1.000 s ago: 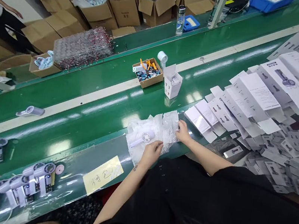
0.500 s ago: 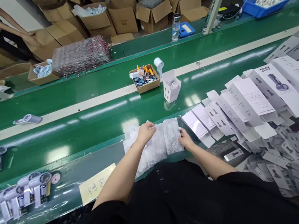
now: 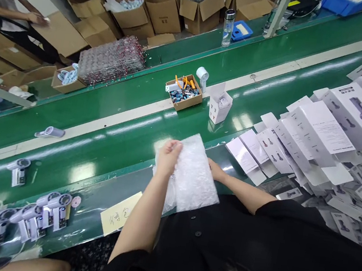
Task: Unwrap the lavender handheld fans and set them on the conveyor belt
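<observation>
A flat white bubble-wrap bag (image 3: 197,180) is held up in front of my body, tilted. My left hand (image 3: 168,157) pinches its upper left edge between thumb and fingers. At its right edge, my right hand (image 3: 217,170) grips it, with the fingertips partly hidden behind the wrap. More bubble wrap (image 3: 169,200) lies under and left of it on the bench edge. A yellowish card with handwriting (image 3: 119,214) lies left of my left forearm.
Beyond my hands stand an open white carton (image 3: 219,107) and a small cardboard box of parts and pliers (image 3: 185,94) on the green conveyor (image 3: 125,138). Many flattened printed boxes (image 3: 326,126) lie right. Several handheld fans (image 3: 59,208) rest left, near a co-worker's arm (image 3: 39,266).
The bubble-wrap bag has been raised off the other wrap and now shows broad side up between my hands. The view has shifted left, and a co-worker's arm has appeared at lower left.
</observation>
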Action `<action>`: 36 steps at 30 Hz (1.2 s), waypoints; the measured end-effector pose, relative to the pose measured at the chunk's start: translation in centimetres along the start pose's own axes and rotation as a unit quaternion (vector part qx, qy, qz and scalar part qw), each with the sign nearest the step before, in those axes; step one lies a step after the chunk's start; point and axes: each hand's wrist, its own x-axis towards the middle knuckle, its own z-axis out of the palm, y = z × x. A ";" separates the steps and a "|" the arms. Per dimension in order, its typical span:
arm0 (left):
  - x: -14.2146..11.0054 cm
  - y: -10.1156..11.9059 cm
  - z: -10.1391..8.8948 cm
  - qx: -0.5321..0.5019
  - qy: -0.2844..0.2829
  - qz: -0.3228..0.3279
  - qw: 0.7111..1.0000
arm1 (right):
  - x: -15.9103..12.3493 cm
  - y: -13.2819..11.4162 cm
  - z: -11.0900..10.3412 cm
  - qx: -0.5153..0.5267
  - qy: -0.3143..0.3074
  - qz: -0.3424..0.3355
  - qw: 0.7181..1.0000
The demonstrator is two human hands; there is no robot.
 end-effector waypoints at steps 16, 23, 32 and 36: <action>-6.2 -5.8 6.8 0.549 -0.308 0.254 0.734 | -2.4 -1.9 -0.8 -0.189 -0.127 -0.173 0.958; -6.2 -5.8 6.6 0.527 -0.303 0.266 0.748 | -6.7 -3.4 -8.2 -0.255 0.022 -0.144 0.956; -6.1 -4.8 6.6 0.454 -0.390 0.362 0.715 | -7.8 -0.2 -13.5 -0.365 -0.007 -0.091 0.926; -6.2 -6.7 7.3 0.461 -0.404 0.345 0.711 | -6.7 -3.9 -14.6 -0.362 0.026 -0.108 0.926</action>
